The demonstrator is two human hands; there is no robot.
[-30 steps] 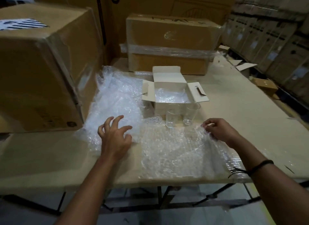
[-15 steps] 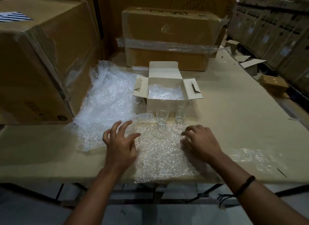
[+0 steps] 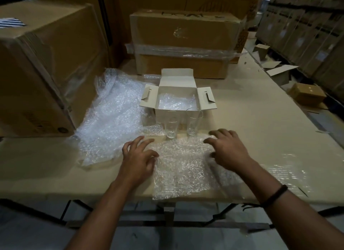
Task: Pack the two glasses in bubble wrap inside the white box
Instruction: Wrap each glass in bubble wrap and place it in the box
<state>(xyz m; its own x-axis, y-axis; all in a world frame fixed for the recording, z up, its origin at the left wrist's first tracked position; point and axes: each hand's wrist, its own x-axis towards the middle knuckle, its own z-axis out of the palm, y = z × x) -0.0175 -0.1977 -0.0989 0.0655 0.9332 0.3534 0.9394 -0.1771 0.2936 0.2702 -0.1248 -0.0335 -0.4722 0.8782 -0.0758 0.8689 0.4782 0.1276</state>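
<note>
Right hand [image 3: 229,152] slid inward; left hand [image 3: 138,156] touches bubble wrap [image 3: 184,169] edge.

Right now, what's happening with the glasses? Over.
Left hand, right hand open at bubble wrap. Left glass, right glass bare, upright by white box. Nothing blocking.

Cardboard-topped table [image 3: 260,119], brown carton [image 3: 37,73] along its left edge, taped carton [image 3: 182,45] at the far edge, open white box [image 3: 167,114] mid-table, left glass [image 3: 171,128] and right glass [image 3: 191,127] upright just before it, bubble wrap sheet [image 3: 184,168] at the near edge, crumpled bubble wrap [image 3: 115,115] left of the box
</note>
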